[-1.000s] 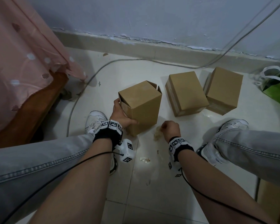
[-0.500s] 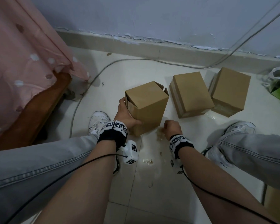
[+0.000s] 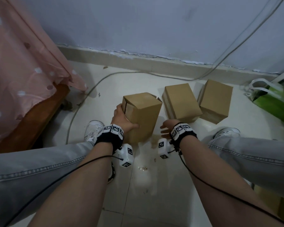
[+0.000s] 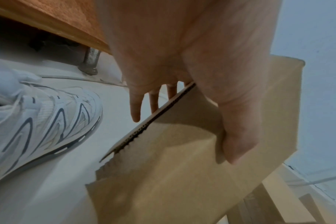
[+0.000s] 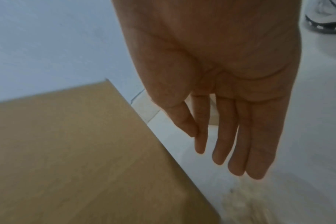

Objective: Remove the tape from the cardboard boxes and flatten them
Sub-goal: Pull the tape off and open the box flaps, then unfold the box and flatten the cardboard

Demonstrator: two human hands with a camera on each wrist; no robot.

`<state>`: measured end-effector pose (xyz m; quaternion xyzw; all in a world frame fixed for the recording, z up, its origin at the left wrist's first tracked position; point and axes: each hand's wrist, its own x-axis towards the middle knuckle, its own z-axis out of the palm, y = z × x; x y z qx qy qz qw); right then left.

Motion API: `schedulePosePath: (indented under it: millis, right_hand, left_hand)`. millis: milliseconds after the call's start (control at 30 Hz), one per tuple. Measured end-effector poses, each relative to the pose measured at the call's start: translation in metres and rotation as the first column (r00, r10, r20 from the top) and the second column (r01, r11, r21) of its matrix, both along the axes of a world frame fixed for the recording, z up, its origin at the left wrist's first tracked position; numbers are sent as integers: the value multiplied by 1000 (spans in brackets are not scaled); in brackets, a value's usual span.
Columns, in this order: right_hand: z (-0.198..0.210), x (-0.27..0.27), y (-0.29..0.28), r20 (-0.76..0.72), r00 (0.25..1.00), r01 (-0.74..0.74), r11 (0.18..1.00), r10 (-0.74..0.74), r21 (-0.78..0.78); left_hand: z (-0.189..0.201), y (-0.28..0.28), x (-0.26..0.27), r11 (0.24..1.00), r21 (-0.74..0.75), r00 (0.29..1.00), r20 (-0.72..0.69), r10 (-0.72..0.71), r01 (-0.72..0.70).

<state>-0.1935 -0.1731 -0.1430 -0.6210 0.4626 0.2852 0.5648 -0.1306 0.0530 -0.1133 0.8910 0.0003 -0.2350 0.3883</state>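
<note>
In the head view three brown cardboard boxes stand on the pale floor. My left hand (image 3: 126,117) grips the nearest box (image 3: 143,112), thumb on its front face and fingers round its left side by a loose flap. The left wrist view shows that hand (image 4: 182,133) with the thumb pressed on the box (image 4: 182,181) and the fingers behind a raw flap edge. My right hand (image 3: 164,130) hangs open just right of this box, apart from it. Its straight fingers (image 5: 230,144) hold nothing beside the box (image 5: 67,151). The second box (image 3: 180,102) and third box (image 3: 215,99) lie farther right.
A pink curtain (image 3: 23,71) over a wooden frame fills the left. A grey cable (image 3: 82,102) loops along the floor to the wall. A green bag (image 3: 272,102) sits at the far right. My white shoes (image 3: 93,130) flank the boxes. A small scrap (image 3: 142,168) lies between my forearms.
My right hand has opened from a fist near the floor and risen beside the box. The left hand has kept its hold while the box stands taller in view.
</note>
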Motion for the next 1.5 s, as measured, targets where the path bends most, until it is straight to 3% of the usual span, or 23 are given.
schedulePosePath:
  millis: [167,300,367,433,533,667,800,867,967,1033,1133,1300,1367,1433,1500]
  right_hand:
    - [65,14,-1,104,993,-55,998,53,13]
    - [152,28,31,167,915,-362,930,367,-64]
    - [180,28,44,219,864,-432,891,454,-142]
    - [198,26,52,273,854,-415,897,443,-154]
    - [215,19,49,258,904,-326,940,340,-96]
    - [220,12,47,258,930,-272,962,261,9]
    - [223,-1,55,257,920,-299,954,296,-28]
    - [207,-1,58,213,893,-390,918,397,-76]
    - [142,21,43,148,862,-452,867,485,-211]
    - [128,12,41,128,874,-422,864,468,-275]
    - [135,-5,45,201,899,-317,895,390,-315]
    - [119,-3,33,239,936,-204,950,261,-237]
    - [116,-1,30,275,945,-122,971,178,-207]
    - [123,-3,34,306,925,-142,951,226,-273]
    - [127,-2,37,283,892,-219,885,352,-412]
  left_hand:
    - [46,-5,0,991,79,993,-32,111,-108]
    - [96,-15,10,983,19,980,-76,185,-184]
    - [122,-20,10,980,-56,979,-92,184,-189]
    - [139,-25,10,966,-168,977,-116,178,-196]
    - [155,-21,5,935,-293,971,-184,150,-200]
    - [152,-11,1,927,-345,970,-234,68,-148]
    - [141,-13,-1,915,-377,967,-250,51,-146]
    - [143,-17,-5,936,-330,971,-236,46,-125]
    - [146,-25,-16,979,-205,979,-195,-60,19]
    - [144,-28,-18,983,-129,972,-181,-150,128]
    - [135,-30,-18,982,-54,969,-166,-185,179]
    - [118,-45,-18,993,-81,976,-194,-101,87]
    - [107,-43,-20,997,-6,977,-196,-81,82]
    - [89,-34,-22,993,95,985,-166,-52,68]
    - [71,-24,-21,998,53,975,-220,-23,35]
